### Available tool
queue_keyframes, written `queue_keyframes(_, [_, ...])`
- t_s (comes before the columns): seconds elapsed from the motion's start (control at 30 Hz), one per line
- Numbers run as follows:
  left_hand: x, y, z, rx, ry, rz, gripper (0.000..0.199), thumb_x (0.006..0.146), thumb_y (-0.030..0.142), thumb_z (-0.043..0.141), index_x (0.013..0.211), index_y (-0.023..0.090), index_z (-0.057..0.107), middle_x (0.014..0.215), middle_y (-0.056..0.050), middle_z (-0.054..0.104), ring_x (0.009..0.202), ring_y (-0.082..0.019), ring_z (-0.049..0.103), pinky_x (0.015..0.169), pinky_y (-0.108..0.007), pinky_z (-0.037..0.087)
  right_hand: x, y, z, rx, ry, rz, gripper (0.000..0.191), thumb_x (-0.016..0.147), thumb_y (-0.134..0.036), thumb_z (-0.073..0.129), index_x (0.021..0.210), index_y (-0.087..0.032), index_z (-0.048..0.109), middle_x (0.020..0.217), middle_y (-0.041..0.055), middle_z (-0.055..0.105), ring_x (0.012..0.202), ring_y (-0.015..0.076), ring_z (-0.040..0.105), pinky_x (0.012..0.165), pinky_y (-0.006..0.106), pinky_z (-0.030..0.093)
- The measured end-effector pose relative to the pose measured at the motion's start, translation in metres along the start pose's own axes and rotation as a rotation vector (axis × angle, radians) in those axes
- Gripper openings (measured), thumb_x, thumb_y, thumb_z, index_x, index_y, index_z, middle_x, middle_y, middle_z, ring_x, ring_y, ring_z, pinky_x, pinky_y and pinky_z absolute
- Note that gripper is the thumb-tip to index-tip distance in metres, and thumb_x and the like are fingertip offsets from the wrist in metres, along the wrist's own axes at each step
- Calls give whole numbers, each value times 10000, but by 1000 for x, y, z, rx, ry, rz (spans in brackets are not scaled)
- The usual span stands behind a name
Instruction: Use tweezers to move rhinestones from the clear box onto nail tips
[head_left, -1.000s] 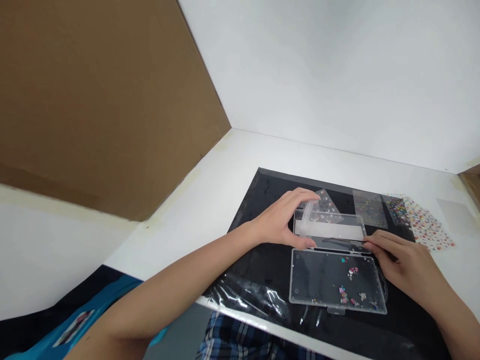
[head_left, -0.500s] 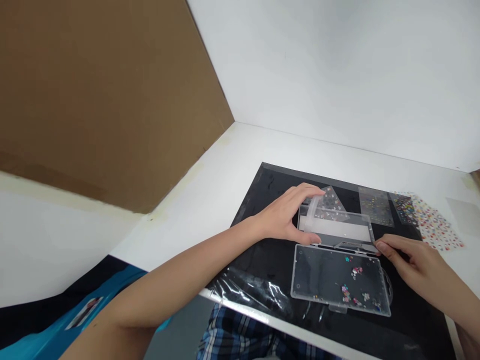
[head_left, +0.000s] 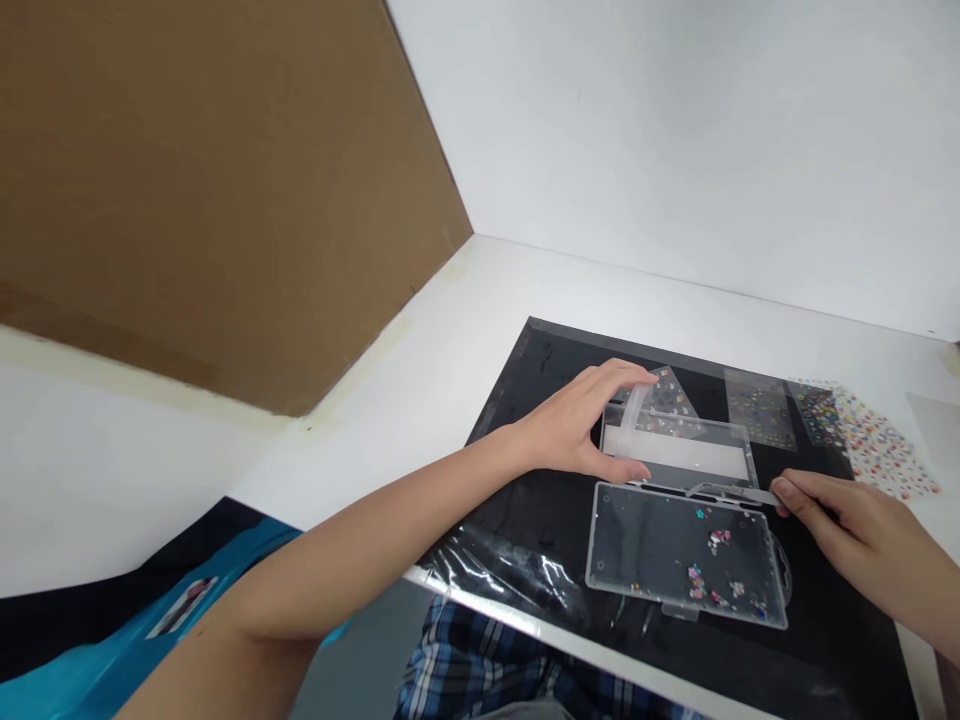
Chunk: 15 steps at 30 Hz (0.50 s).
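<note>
My left hand (head_left: 585, 420) curls around a translucent curved plastic piece (head_left: 634, 420), its fingers at the far end and its thumb near the hinge side of a clear plastic case. The case lies unfolded: its lid (head_left: 739, 432) is farther back, and its shallow tray (head_left: 637, 535) is nearer, holding small colourful gems (head_left: 695, 580). Pinched in my right hand (head_left: 832, 515) is a pair of silver tweezers (head_left: 750, 494). Their tips point left above the seam between the two halves, with nothing visible between them.
Sheets of small stickers lie behind the case: a clear one (head_left: 671, 395), a darker-looking one (head_left: 759, 410) and a multicoloured one (head_left: 885, 450). A black mat (head_left: 517, 510) covers the white table (head_left: 420, 400). A brown board (head_left: 225, 200) stands at left, a white wall behind.
My right hand and the tweezers have shifted slightly right, and more of the tweezers shows. My left hand keeps its hold, and the view has shifted a little.
</note>
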<state>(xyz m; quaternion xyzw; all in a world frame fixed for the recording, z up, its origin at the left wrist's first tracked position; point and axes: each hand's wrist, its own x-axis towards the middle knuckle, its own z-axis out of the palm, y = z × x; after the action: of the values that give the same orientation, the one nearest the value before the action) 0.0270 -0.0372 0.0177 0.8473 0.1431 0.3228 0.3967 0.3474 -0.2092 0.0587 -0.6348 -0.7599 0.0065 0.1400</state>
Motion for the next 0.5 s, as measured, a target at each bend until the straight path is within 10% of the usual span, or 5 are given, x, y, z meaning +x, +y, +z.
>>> queue_keyframes(0.5, [0,3,-1,-4,0,-4,862,772,684,798,1466,301,460,1519,-139,563,1383,-370,550,1180,-550,433,5,5,-4,276,-299,493,697,871,-902,380,663,-285,630,701,43,687,716,256,662,598,340,489])
